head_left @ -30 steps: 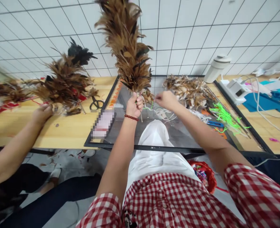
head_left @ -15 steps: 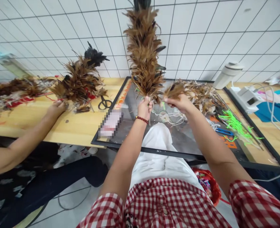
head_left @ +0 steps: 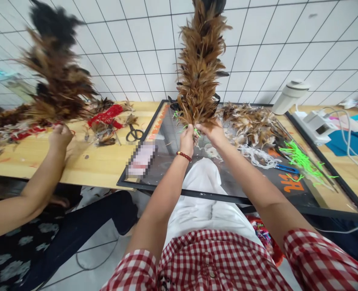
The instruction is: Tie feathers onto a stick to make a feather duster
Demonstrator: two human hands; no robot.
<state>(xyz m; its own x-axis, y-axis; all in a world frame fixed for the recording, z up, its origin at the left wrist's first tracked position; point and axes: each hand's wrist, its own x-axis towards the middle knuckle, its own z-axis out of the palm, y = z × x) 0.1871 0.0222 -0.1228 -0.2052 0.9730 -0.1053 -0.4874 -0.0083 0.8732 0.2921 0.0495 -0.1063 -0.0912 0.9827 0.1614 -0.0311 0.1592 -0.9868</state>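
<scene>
The left hand (head_left: 187, 140) has its fingers closed around the base of a brown feather duster (head_left: 200, 76), which rises towards twelve o'clock before the tiled wall (head_left: 257, 56). The right hand (head_left: 213, 132) meets that base from three o'clock; whether its fingers grip anything cannot be told. Loose feathers (head_left: 253, 123) lie at its three o'clock, scissors (head_left: 134, 133) at the left hand's nine.
</scene>
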